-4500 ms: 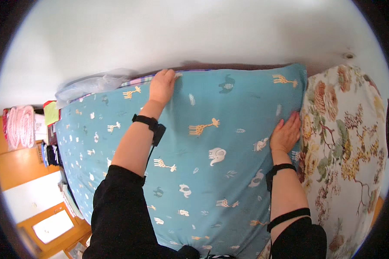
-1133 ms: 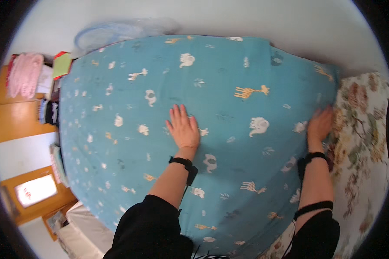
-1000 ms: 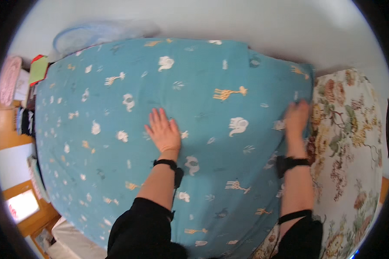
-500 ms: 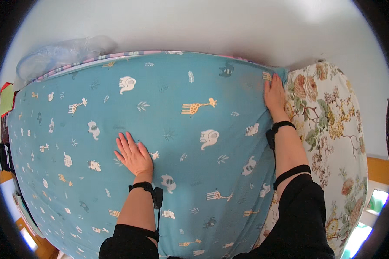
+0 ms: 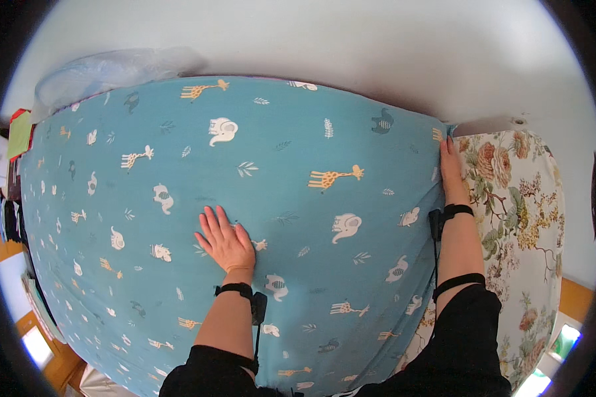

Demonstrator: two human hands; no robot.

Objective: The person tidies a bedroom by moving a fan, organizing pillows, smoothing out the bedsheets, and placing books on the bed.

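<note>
A blue-green bed sheet [image 5: 298,264] printed with elephants and giraffes spreads over the bed. My left hand [image 5: 229,248] lies open on its middle, fingers stretched and palm down. My right hand [image 5: 453,171] is at the sheet's right border, by its far corner, turned edge-on with fingers stretched toward the wall. Its fingers press along the edge where the sheet meets a white floral-patterned cloth surface [image 5: 510,198]; the thumb is hidden. Some creases run through the sheet beside my right forearm.
A pale wall [image 5: 351,40] borders the bed's far side. Clear, bluish plastic [image 5: 112,76] is bunched at the far left between bed and wall. Beyond the left end are a green and red item [image 5: 20,135] and dark stacked things [image 5: 10,221].
The sheet now covers the pink striped strip seen along the far edge. My right hand has turned from lying flat to edge-on at the border. The view has shifted; my left hand stays flat.
</note>
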